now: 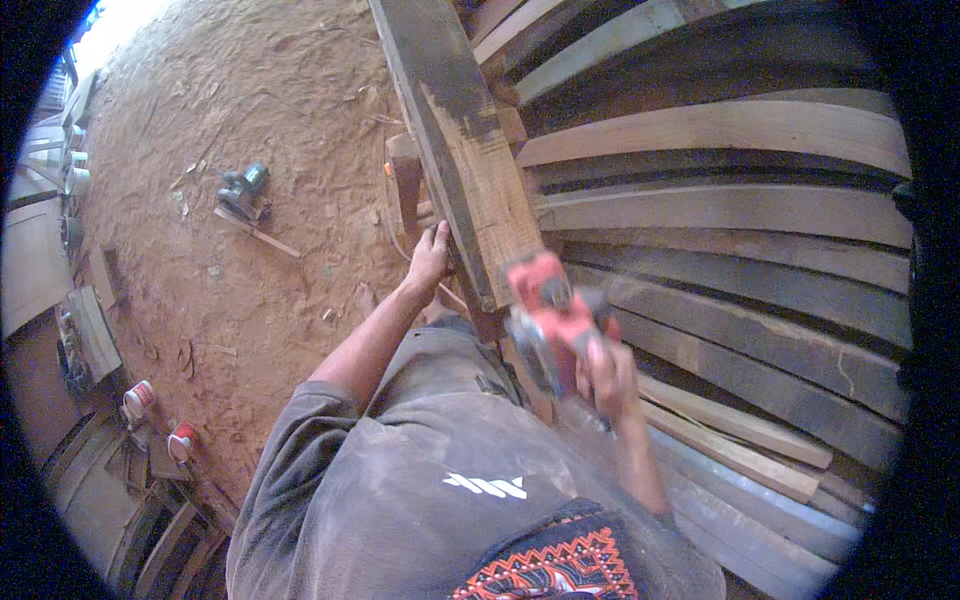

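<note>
A thick wooden plank [500, 215] runs from the top centre down toward my waist. Its upper face is dark and rough at the far end, pale and freshly bared at the near end. My right hand [607, 378] is wrapped round the handle of a red electric planer [553, 300], smeared by motion. The planer sits over the plank's near end, its rear reaching past it; whether its base touches the wood is hidden. My left hand [430, 262] grips the plank's left edge, with some of its fingers hidden.
Stacked boards [720, 210] fill the right side, close to the planer. Another power tool [245, 195] lies on the sandy floor [300, 90] at left, beside a thin wood strip [268, 237]. Red-and-white tubs [181, 442] and timber pieces [92, 330] stand along the left edge.
</note>
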A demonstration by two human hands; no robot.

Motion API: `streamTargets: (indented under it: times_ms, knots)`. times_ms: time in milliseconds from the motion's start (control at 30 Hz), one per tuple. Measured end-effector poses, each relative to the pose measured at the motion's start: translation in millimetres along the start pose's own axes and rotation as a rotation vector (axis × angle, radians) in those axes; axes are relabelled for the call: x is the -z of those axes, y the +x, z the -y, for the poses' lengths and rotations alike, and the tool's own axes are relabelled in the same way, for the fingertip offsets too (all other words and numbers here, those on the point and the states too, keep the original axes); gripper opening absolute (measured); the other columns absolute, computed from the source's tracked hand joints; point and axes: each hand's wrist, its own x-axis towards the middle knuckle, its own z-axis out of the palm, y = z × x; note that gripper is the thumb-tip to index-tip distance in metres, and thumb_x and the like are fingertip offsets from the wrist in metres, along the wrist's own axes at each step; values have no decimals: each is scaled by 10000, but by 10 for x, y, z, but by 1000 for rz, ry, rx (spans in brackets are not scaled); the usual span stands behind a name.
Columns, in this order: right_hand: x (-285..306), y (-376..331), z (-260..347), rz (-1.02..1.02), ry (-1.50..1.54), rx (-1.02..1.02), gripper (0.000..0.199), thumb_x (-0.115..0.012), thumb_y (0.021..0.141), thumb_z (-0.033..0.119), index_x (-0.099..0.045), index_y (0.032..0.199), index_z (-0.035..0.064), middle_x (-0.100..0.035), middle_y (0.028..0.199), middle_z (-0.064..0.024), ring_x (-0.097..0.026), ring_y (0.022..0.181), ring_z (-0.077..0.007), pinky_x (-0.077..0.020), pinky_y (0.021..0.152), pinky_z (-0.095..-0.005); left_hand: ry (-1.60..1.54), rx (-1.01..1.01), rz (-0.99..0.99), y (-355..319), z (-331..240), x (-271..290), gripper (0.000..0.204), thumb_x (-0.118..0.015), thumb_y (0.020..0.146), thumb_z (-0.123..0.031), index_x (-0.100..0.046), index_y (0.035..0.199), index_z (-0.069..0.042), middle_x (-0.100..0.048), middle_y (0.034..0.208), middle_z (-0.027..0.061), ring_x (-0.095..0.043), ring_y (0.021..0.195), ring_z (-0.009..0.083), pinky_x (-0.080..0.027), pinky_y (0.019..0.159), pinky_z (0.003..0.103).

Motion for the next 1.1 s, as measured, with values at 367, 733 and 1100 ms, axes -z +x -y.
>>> streamTargets:
  times_ms: [367, 733, 1100]
  knots:
    - [-236, 3035, 982, 64, 218, 256, 596, -403, 1059, 546, -723, 875, 77, -567, 567, -56, -574, 496, -200, -466, 477, -393, -1, -47, 15, -73, -70, 1, 606, -489, 1055, -537, -556, 1344, -8, -628, 993, 88, -580, 824, 177, -512, 664, 369]
    - [-121, -232, -69, 193, 18, -331, 303, -523, 1021, 292, -646, 891, 48, -668, 729, -85, -611, 596, -262, -539, 734, -477, -88, -13, 60, 56, 6, 18, 671, -555, 1014, -572, -493, 1368, -6, -615, 1166, 127, -614, 974, 235, -580, 721, 431]
    - [-590, 2874, 1457, 120, 350, 82, 549, -470, 1026, 566, -570, 776, 88, -512, 597, 16, -507, 497, -105, -402, 476, -296, -1, -73, -39, -49, -125, 29, 589, -591, 1001, -563, -567, 1347, -86, -648, 1054, 65, -608, 855, 178, -540, 646, 374]
